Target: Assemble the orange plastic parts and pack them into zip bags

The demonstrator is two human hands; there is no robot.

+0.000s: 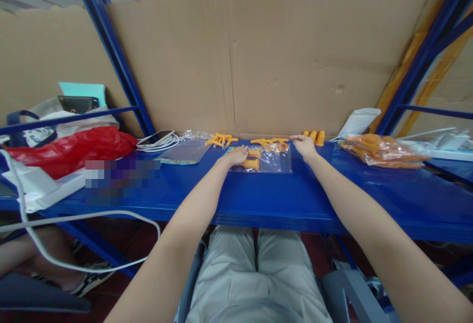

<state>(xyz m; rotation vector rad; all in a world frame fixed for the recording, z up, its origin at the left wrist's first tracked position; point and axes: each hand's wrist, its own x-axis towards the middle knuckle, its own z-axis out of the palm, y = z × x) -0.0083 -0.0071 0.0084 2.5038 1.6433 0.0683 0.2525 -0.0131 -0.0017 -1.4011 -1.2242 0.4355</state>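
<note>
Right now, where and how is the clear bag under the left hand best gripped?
Probably pinch the clear bag at its near right corner, coming in from the right front. That corner lies flat and bare, while the left hand covers part of the left end and the orange pieces bunch toward the left and back.

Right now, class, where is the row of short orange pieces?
In the head view, the orange row is right of centre, before the cardboard panel, just beyond the right hand.
</note>
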